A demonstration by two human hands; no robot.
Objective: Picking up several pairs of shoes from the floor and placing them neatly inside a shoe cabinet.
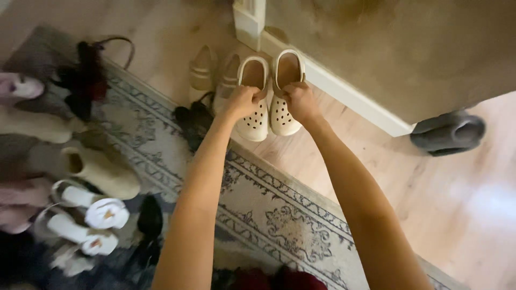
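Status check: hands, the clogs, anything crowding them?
Left hand grips the left cream perforated rubber clog; right hand grips the right cream clog. Both held side by side over the wood floor. Beige pointed shoes close at left.

Two cream clogs point(267, 102), two grey slippers point(449, 133), one rug point(279, 215).

We see two cream perforated clogs point(267, 102) side by side, toes toward us, gripped under our hands.
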